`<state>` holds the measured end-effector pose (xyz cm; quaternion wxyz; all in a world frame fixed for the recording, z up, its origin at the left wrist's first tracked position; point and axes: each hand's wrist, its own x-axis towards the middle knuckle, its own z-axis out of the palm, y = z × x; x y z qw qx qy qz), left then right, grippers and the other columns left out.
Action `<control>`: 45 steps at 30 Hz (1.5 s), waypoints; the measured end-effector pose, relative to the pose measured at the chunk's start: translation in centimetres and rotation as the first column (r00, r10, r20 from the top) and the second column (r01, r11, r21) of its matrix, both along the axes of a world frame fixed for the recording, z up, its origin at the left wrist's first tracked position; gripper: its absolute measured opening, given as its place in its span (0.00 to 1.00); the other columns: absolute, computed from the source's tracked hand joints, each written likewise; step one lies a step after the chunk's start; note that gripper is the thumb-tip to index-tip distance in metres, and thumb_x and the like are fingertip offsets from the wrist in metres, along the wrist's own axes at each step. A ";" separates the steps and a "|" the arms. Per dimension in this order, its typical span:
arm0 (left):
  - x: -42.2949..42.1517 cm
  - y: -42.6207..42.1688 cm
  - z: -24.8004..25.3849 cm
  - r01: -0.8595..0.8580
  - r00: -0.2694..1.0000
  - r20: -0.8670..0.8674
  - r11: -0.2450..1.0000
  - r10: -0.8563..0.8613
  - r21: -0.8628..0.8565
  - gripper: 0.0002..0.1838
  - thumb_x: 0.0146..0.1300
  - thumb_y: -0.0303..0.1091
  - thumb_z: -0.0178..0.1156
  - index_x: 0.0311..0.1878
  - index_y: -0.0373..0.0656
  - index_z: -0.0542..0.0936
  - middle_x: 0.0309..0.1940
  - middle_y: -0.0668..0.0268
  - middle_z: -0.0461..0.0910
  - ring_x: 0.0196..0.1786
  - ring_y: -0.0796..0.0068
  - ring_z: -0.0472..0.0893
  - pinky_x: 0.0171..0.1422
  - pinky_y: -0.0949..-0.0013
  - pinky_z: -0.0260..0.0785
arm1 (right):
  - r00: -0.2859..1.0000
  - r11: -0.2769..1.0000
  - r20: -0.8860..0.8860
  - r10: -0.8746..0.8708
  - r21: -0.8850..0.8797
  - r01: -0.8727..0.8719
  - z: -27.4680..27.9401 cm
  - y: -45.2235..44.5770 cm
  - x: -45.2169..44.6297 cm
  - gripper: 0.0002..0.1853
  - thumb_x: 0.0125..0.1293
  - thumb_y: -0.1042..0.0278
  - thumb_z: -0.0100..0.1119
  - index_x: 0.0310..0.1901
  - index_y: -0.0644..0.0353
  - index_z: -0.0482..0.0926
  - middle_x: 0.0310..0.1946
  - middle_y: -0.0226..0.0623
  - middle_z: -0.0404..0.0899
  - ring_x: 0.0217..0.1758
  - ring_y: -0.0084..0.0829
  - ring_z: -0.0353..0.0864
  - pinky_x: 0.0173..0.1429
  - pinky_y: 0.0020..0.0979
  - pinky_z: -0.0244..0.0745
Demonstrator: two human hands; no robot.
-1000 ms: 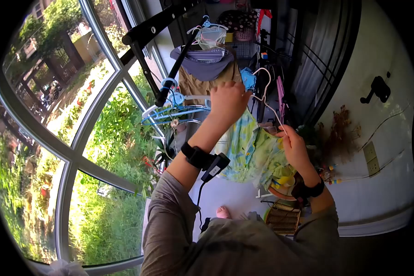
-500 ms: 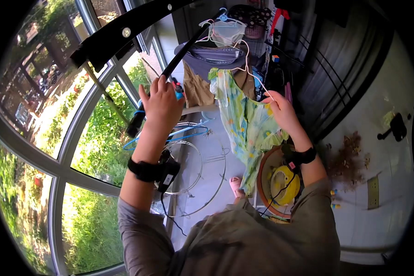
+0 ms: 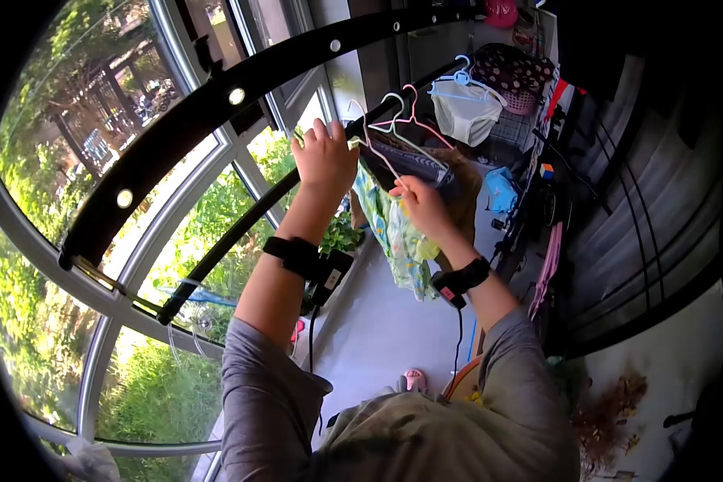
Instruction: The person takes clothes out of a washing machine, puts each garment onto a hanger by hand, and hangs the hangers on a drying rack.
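Note:
My right hand point(image 3: 424, 207) is closed on the right arm of a pale pink hanger point(image 3: 380, 154), which carries a green and yellow patterned garment point(image 3: 394, 233). The hanger's hook is at the black rod point(image 3: 257, 210); whether it rests on it I cannot tell. Up at the rod beside that hook is my left hand point(image 3: 325, 161), its fingers bent over the rod, and its palm side is hidden. Just beyond hang a white hanger point(image 3: 394, 124) and a pink hanger point(image 3: 415, 120) with dark and brown clothes.
A blue hanger point(image 3: 463, 78) with white underwear point(image 3: 463, 112) hangs farther along. A perforated black bar point(image 3: 281, 68) arches overhead. Large windows line the left side. A potted plant point(image 3: 341, 234) stands below the rod, and blue cloth point(image 3: 501, 190) lies at the right.
The view has shifted along the rod. My right hand has brought the hanger and patterned garment left to the rod, near the other hung clothes. My left hand has moved farther along the rod.

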<state>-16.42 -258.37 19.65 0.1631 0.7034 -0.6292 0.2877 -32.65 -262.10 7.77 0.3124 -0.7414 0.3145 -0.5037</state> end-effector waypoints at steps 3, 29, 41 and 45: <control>0.1 -3.1 -1.3 -0.028 0.999 0.029 0.999 0.029 -0.034 0.30 0.54 0.50 0.56 0.55 0.41 0.64 0.57 0.53 0.63 0.57 0.59 0.67 0.60 0.52 0.56 | 1.000 1.000 0.017 0.011 -0.019 -0.011 -2.0 -1.3 0.6 0.11 0.64 0.73 0.41 0.45 0.65 0.70 0.36 0.36 0.80 0.22 0.20 0.71 0.28 0.24 0.67; -1.5 -8.2 -1.2 0.015 0.983 -0.181 0.974 0.027 0.226 0.22 0.58 0.49 0.55 0.43 0.38 0.68 0.36 0.58 0.74 0.39 0.60 0.79 0.39 0.61 0.73 | 0.879 0.991 -0.459 0.130 0.082 -0.104 -1.9 -12.2 -4.2 0.16 0.56 0.67 0.56 0.47 0.60 0.71 0.32 0.38 0.79 0.35 0.34 0.78 0.37 0.32 0.71; -0.8 -7.5 -1.0 0.069 0.983 -0.183 0.973 -0.028 0.219 0.23 0.58 0.53 0.53 0.41 0.41 0.69 0.35 0.60 0.76 0.40 0.60 0.79 0.40 0.61 0.73 | 0.864 0.916 -0.382 0.327 0.352 -0.192 -1.0 -11.5 -3.0 0.11 0.52 0.76 0.55 0.39 0.62 0.69 0.24 0.28 0.71 0.26 0.16 0.72 0.22 0.20 0.69; -0.3 -7.3 -1.3 0.042 0.988 -0.153 0.983 -0.015 0.177 0.23 0.59 0.55 0.52 0.40 0.41 0.71 0.34 0.60 0.77 0.39 0.61 0.79 0.39 0.62 0.73 | 0.892 0.903 -0.292 0.346 0.363 -0.231 -1.8 -11.2 -4.1 0.11 0.58 0.74 0.53 0.43 0.63 0.70 0.28 0.27 0.73 0.23 0.15 0.71 0.21 0.20 0.70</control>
